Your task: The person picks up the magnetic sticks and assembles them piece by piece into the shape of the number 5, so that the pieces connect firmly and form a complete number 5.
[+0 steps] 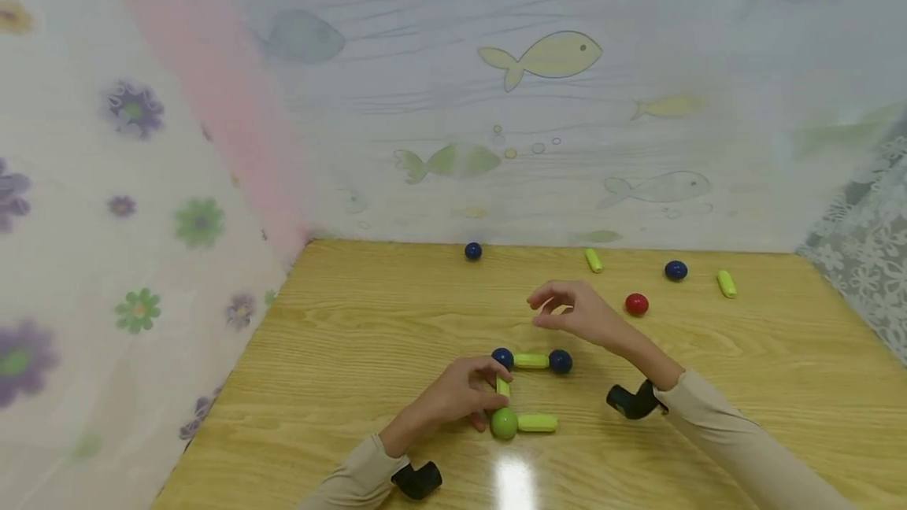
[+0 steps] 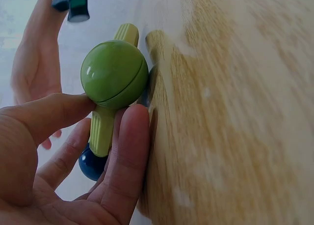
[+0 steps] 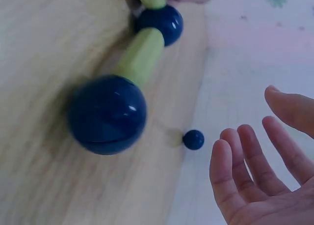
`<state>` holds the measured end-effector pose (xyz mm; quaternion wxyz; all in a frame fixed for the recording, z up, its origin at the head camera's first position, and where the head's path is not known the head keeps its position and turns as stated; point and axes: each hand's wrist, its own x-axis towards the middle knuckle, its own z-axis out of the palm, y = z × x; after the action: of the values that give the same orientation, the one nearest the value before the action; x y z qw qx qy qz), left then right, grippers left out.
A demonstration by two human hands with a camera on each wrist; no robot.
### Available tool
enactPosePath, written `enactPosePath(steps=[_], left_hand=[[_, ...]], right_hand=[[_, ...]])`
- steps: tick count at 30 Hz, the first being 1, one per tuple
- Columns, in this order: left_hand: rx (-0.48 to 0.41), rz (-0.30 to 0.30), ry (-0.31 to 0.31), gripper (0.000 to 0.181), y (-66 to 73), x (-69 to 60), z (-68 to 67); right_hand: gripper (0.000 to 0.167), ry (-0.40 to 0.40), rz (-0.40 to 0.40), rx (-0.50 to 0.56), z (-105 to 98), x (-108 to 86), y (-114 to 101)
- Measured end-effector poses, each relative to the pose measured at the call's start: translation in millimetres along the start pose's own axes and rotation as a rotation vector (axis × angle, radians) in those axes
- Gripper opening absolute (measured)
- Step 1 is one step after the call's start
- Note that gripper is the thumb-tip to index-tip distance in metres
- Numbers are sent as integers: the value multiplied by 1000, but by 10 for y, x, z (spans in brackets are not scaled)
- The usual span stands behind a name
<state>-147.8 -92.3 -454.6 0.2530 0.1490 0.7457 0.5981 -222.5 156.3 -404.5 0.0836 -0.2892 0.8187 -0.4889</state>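
Observation:
Ball-and-rod toy pieces are joined into a three-sided frame on the table. It has a green ball (image 1: 505, 423), a rod (image 1: 538, 423) extending right from it, and two dark blue balls, the right-hand one (image 1: 560, 361) linked by a yellow-green rod (image 1: 531, 361). My left hand (image 1: 459, 392) grips the connecting rod (image 2: 101, 132) between the green ball and a blue ball (image 1: 502, 358); its thumb lies by the green ball. Lifted above the table beyond the frame, my right hand (image 1: 577, 313) holds nothing, its fingers loosely bent and apart in the right wrist view.
Loose pieces lie toward the back: a blue ball (image 1: 473, 251), a rod (image 1: 594, 260), another blue ball (image 1: 676, 270), a red ball (image 1: 637, 304) and a rod (image 1: 726, 284). A fish-patterned curtain (image 1: 425, 101) hangs behind the wooden table (image 1: 340, 321); flowered cloth (image 1: 142, 258) is at left.

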Motion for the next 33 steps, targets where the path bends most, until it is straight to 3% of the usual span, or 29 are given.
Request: enactPosePath(steps=[14,25,33], left_hand=[[-20,18,-8,25,-18,-7,-15],[-20,-14,0,26,-36,-4,-24],[-14,-16,-5,25,-21,-2,-15]], right_hand=[[42,62,166,82,104,880,216],[44,147,133,155,278,1470,469],[42,202,135,163,398,1648,500]])
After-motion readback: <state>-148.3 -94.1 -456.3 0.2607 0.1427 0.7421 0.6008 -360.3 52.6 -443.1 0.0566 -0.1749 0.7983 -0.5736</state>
